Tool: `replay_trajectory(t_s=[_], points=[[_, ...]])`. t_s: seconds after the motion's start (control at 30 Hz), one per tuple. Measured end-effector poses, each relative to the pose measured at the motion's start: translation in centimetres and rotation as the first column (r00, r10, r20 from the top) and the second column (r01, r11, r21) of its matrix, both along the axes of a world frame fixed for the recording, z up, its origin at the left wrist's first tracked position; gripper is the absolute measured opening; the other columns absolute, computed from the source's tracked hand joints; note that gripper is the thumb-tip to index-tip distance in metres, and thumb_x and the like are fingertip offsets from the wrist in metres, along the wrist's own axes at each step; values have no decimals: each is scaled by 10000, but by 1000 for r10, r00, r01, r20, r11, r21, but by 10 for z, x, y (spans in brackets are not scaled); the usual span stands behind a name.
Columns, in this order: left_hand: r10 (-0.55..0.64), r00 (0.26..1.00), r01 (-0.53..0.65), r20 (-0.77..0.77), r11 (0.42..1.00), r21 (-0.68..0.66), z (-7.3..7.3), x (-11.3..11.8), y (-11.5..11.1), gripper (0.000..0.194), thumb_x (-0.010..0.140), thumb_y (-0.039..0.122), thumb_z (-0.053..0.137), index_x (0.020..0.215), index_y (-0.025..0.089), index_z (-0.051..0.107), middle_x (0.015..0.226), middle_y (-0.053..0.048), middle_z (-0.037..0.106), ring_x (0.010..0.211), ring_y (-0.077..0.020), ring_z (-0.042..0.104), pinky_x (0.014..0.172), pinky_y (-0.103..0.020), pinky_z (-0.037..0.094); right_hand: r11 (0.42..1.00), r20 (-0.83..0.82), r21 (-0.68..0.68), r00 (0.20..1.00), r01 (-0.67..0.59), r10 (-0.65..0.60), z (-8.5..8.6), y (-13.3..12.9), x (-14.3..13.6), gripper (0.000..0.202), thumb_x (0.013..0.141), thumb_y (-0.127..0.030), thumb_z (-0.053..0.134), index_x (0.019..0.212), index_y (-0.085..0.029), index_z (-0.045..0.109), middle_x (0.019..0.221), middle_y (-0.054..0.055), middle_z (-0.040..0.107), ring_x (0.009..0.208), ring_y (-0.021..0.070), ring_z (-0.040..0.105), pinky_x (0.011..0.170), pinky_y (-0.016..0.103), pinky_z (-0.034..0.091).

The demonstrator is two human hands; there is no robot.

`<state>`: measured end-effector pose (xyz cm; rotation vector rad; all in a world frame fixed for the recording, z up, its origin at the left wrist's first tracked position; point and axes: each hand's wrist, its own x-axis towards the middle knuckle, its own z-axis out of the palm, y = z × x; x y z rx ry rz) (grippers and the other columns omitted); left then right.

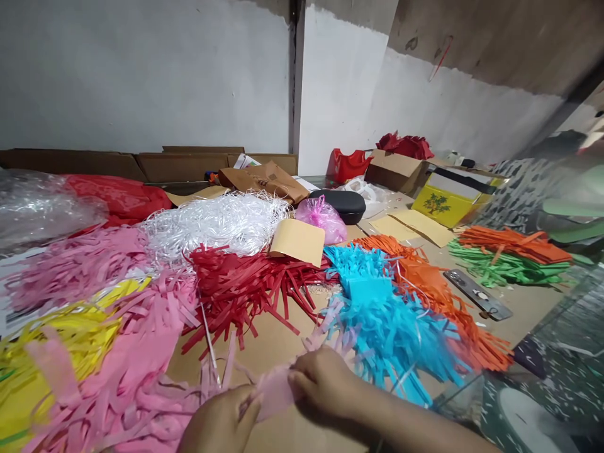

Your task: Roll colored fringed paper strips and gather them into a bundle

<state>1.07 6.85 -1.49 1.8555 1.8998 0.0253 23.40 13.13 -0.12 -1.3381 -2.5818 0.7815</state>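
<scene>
Between my two hands, low in the middle of the head view, is a pink fringed paper strip (pixel 274 394). My left hand (pixel 221 418) pinches one end of it, and my right hand (pixel 325 380) grips the other end. Loose pink fringe sticks out past both hands. A pile of pink fringed paper (pixel 146 352) lies left of my left hand. Just beyond my right hand is a heap of blue fringed paper (pixel 377 308). Dark red fringed paper (pixel 250 280) lies ahead of both hands.
Yellow fringes (pixel 66 340) lie at the left, orange fringes (pixel 434 289) and a metal plate (pixel 476 294) at the right. White stringy material (pixel 217 223), a pink plastic bag (pixel 323 220) and a black case (pixel 340 204) stand behind. A yellow box (pixel 448 198) is further right.
</scene>
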Motion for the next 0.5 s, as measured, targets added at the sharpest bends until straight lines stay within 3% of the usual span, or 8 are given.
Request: replay_trajectory(t_s=[0.1,0.2,0.5], points=[[1,987,-10,-161,999,-52,12,6,14,385,986,301,353,847,237,706,877,-77,803,875,-265,761,707,-318,448,998,58,8,997,56,-57,0,8,-10,161,887,-229,656,748,-210,734,790,25,783,666,172,660,569,277,274],[-6,985,-4,-175,998,-59,13,9,22,352,951,290,388,846,222,717,897,-121,804,912,-310,762,712,-349,438,996,97,15,991,86,-87,-6,10,-16,119,838,-228,683,730,-213,730,761,24,779,654,174,654,553,284,232],[-6,988,-5,-154,997,-72,11,6,26,334,912,284,415,737,233,695,674,-66,747,702,-254,732,605,-321,367,991,187,6,973,136,-135,-9,15,-18,129,843,-320,692,761,-239,749,761,16,775,678,187,678,535,292,241]])
